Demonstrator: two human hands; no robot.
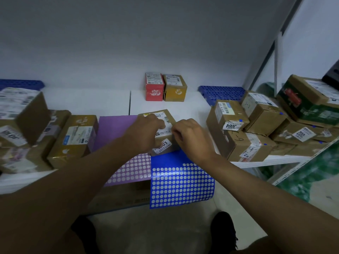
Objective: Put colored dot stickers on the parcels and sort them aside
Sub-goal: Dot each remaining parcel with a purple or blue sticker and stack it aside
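**Roughly mid-batch, one box on the go**

You've got a small brown parcel (161, 131) in the middle of the table (86, 101), sitting on the back edges of the purple sticker sheet (128, 167) and the blue sticker sheet (181, 182). Your left hand (145, 132) lies curled over its top and your right hand (190, 138) is curled at its right edge; can't tell if either one pinches a dot. The right-hand pile (266, 129) already shows blue dots, so I'd call those done. The left-hand stack (45, 136) shows no dots I can see, so probably still to go.
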